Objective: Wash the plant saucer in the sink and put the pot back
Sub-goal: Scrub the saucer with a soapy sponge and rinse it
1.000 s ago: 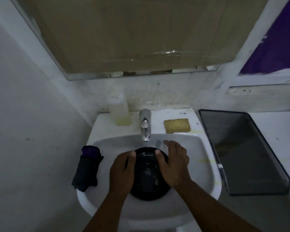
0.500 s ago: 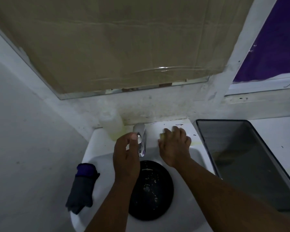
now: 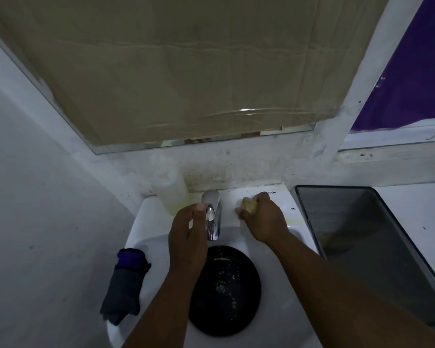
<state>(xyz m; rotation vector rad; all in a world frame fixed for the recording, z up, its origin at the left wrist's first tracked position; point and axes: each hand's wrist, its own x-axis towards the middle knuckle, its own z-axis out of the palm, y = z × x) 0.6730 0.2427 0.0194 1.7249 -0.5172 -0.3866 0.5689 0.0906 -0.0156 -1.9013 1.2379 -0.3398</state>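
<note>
— At the tap (image 3: 212, 217), what are the hands doing?
— Left hand (image 3: 187, 234) has its thumb against the tap lever, fingers loosely curled; right hand (image 3: 263, 221) clutches a yellow sponge (image 3: 248, 205) on the sink (image 3: 146, 222) ledge.
— Where is the saucer?
— Black saucer (image 3: 226, 292) lies flat in the basin, flecked with debris; a dark cloth (image 3: 124, 285) drapes over the left rim; a grey bin (image 3: 377, 247) stands to the right.

The tap (image 3: 212, 217) is shiny polished metal. The sink (image 3: 146, 229) is glossy white ceramic; the saucer (image 3: 226, 292) looks smooth dark plastic.
</note>
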